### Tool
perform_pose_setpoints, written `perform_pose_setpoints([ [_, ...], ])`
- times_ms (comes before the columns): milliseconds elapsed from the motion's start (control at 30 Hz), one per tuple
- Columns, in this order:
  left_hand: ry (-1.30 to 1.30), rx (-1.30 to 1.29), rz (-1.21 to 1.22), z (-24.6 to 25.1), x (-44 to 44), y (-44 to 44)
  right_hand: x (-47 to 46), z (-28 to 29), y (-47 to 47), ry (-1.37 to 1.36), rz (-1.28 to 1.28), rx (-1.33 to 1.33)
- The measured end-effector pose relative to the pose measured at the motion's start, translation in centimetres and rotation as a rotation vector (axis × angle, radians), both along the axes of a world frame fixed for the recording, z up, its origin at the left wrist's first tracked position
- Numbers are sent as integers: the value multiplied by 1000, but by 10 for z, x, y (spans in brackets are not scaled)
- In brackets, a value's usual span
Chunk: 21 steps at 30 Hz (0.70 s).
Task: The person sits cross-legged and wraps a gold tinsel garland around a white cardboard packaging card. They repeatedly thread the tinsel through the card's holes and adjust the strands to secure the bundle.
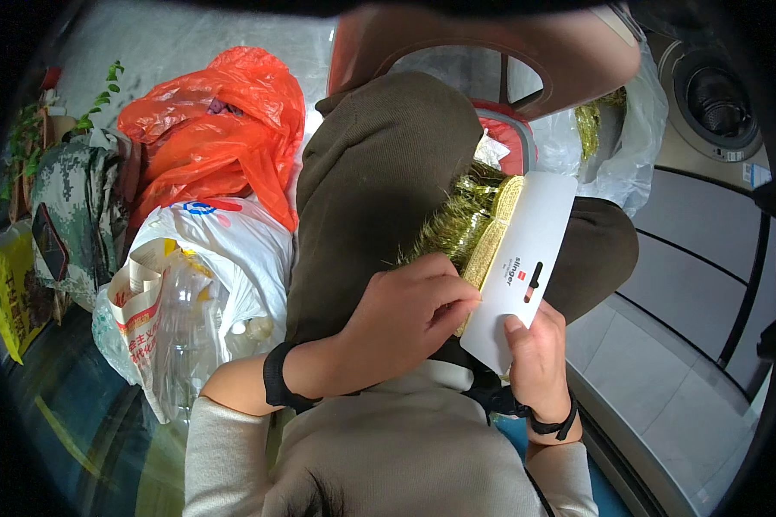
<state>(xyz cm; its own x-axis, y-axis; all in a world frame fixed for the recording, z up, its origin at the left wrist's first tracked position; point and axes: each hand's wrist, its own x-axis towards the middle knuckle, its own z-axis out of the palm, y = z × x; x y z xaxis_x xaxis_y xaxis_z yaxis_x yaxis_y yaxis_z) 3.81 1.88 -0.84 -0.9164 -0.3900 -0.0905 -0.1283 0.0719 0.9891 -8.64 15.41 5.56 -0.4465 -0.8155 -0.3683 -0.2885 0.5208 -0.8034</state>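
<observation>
A white hang card (537, 226) lies slantwise over my lap, bearing small print, a red mark and a dark hanger slot. My right hand (535, 352) grips its lower right part, thumb on top and fingers behind. Along the card's left edge runs a folded bundle of gold woven trim (491, 242), with a narrow tie around its upper part. Shiny green-gold tinsel fringe (456, 223) spreads from the trim across my thigh. My left hand (414, 316) pinches thumb and forefinger together at the trim's edge, beside the card; its palm side is hidden.
At left are a red plastic bag (233, 136), a white bag (233, 239), clear bottles (191, 323) and a camouflage cloth item (81, 207). Ahead stand a brown chair (420, 39) and a red-lined bin (524, 142). A clear bag (634, 148) and washing machine (718, 97) are right.
</observation>
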Motion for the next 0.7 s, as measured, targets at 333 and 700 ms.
perform_pose_setpoints([
  [333,-50,70,-32,6,2,-7,2,-1,1,32,54,-70],
  [700,-72,7,-7,10,2,-8,5,-4,-3,99,64,-151],
])
